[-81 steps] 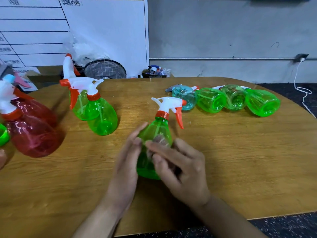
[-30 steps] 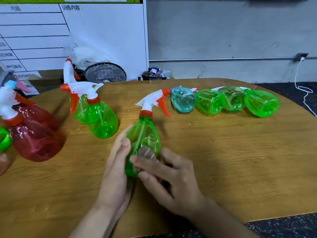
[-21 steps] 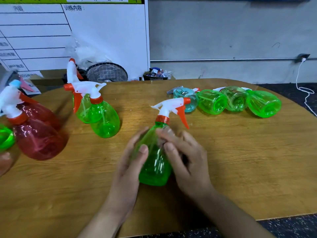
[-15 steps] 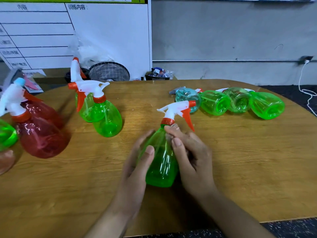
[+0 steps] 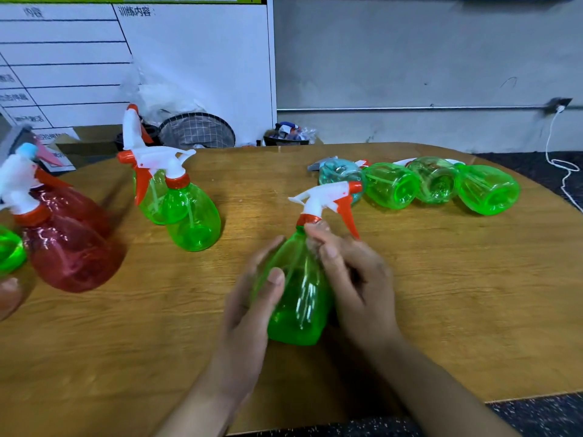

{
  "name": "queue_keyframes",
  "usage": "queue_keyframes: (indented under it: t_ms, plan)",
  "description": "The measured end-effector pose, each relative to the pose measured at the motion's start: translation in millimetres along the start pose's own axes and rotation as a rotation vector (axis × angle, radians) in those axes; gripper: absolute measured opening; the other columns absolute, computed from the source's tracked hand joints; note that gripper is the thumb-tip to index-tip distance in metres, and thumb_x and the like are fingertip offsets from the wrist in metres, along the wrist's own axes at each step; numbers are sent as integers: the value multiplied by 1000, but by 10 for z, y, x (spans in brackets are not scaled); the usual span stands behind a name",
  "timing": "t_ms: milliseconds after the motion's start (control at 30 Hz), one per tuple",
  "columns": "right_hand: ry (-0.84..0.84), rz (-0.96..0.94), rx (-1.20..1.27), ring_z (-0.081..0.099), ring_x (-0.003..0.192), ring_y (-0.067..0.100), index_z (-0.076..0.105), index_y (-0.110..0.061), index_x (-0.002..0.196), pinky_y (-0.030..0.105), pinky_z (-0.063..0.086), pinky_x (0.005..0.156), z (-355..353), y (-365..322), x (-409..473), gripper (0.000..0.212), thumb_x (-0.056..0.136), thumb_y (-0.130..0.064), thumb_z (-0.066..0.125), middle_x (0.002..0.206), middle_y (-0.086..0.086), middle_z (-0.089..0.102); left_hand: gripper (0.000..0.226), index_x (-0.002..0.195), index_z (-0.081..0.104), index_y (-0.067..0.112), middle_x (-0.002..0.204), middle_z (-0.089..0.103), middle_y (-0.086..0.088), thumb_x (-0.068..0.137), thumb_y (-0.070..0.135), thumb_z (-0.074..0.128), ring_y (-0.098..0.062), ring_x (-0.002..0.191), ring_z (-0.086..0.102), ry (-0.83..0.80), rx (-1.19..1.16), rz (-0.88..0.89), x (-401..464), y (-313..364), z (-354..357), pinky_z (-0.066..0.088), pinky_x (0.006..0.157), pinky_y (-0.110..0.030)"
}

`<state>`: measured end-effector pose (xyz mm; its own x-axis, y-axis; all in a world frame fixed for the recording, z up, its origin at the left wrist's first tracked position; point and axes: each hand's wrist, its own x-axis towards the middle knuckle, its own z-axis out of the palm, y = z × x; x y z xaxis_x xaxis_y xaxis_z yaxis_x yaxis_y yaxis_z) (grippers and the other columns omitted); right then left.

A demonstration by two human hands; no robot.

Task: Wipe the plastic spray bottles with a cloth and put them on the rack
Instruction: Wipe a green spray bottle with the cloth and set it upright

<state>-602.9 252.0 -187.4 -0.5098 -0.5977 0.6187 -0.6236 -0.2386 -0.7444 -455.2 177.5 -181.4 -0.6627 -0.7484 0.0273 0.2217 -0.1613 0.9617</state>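
A green spray bottle (image 5: 299,298) with a white and orange trigger head stands tilted on the wooden table (image 5: 441,294), nozzle pointing left. My left hand (image 5: 249,313) grips its body from the left, thumb across the front. My right hand (image 5: 356,285) lies against the right side, its fingertips up at the neck pressing a small greyish cloth (image 5: 313,246) that is mostly hidden under the fingers. No rack is in view.
Two green bottles (image 5: 192,216) stand upright at left centre, red bottles (image 5: 69,247) further left. A teal bottle (image 5: 339,175) and three green ones (image 5: 487,190) lie in a row at back right. Another person's hand (image 5: 8,294) shows at the left edge.
The bottle has turned, its trigger swinging round, and shifted slightly right. My right hand has slid from the lower body up to the neck. My left hand keeps its hold.
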Motion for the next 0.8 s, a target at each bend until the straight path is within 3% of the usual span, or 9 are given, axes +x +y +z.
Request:
queue_keyframes:
  t_ms: [100,200,300,400,533,633,700,733,800]
  plan:
    - [20,78,55,70,107,11,73,-15,129,21,49,87,-17,34,32,33,105,-27,53,118,-2,76,56,135,66,39,135,72,-2,83,57,74,-27,126,69,-39,-21,-24,-42,-11,35,56,102,-56]
    - [18,140,128,68,113,16,72,-20,131,40,56,94,54,9,14,33,106,-30,54,121,-10,75,81,138,64,37,138,70,-3,68,69,88,-24,127,68,-37,-38,-17,-19,15,7,59,102,-47]
    - [48,169,202,67,119,19,71,-21,133,54,53,100,56,-3,31,34,106,-31,52,126,-10,74,91,141,62,36,138,70,-5,60,57,97,-26,128,68,-70,-41,-7,-9,26,10,60,99,-44]
    - [75,182,239,66,123,21,69,-19,135,56,52,103,58,-24,26,36,106,-31,52,128,-11,73,78,143,60,32,135,72,-6,70,39,85,-26,126,69,-37,-61,12,-6,37,26,56,101,-49]
    - [143,202,337,67,117,22,71,-20,131,53,55,101,49,-26,43,33,104,-30,53,122,-7,74,68,145,61,36,145,66,5,79,47,74,-17,135,63,-68,-11,20,9,37,0,53,108,-49]
    - [146,205,361,67,108,35,76,-37,123,65,53,95,44,-17,68,28,104,-31,55,112,-2,76,56,142,63,48,154,58,13,86,49,68,-13,144,54,-90,34,29,23,-13,-26,43,118,-54]
    - [124,199,311,68,102,38,76,-37,123,62,55,90,54,-16,66,28,105,-32,55,107,1,76,46,138,64,53,154,58,15,93,45,60,-12,144,54,-81,44,32,22,-46,-22,42,120,-56]
    - [106,195,273,68,99,37,75,-34,124,54,57,89,59,-15,56,28,105,-32,55,105,3,76,44,137,64,55,153,57,17,95,44,55,-11,144,53,-74,52,32,18,-56,-14,42,120,-56]
    - [59,178,164,67,93,29,74,-26,127,22,54,86,57,-21,27,31,106,-31,53,100,6,74,44,137,62,57,155,56,16,95,48,55,-13,147,50,-53,59,39,26,-67,-9,40,121,-57]
